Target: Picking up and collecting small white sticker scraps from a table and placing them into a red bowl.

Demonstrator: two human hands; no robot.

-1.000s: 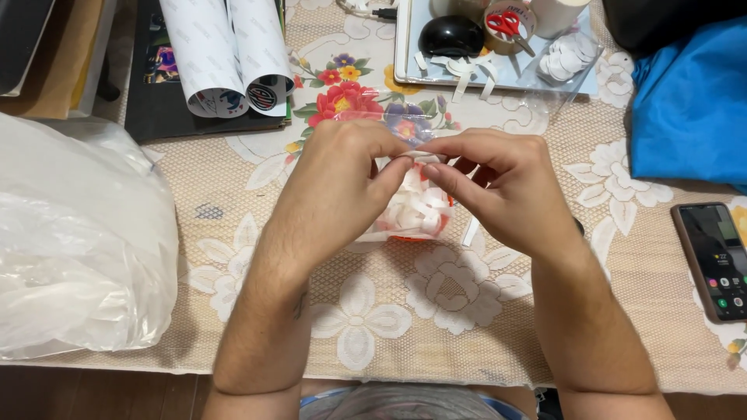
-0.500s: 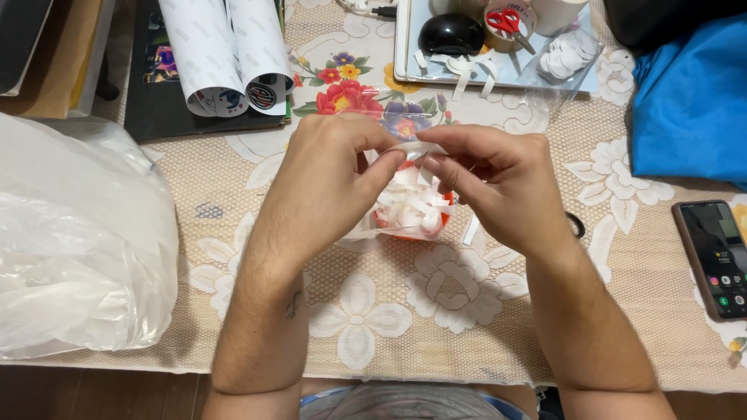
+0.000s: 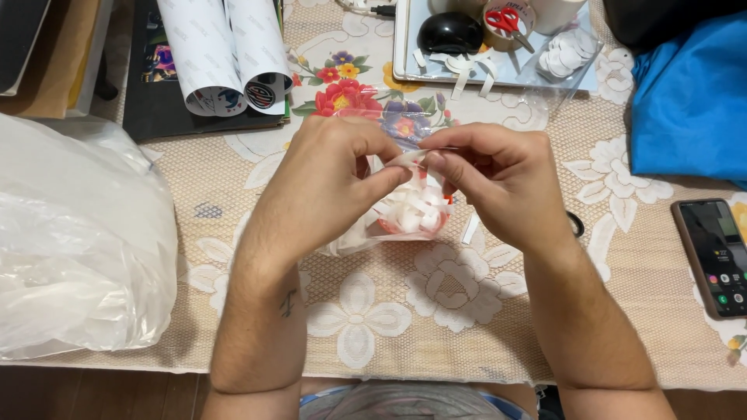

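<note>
A home craft table: a lace cloth with printed flowers (image 3: 350, 311) covers it. Rolled paper sheets (image 3: 226, 54) lie upper left, a tray (image 3: 405, 47) with red-handled scissors (image 3: 510, 19) top centre, a smartphone (image 3: 716, 257) at right.

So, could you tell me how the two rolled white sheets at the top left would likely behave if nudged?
The rolled white sheets look like open tubes lying on their sides, so they would probably roll easily. They appear to be thin, hollow rolls, so likely light and easily dented if squeezed. Resting on a dark flat folder, they might slide as well.
</note>
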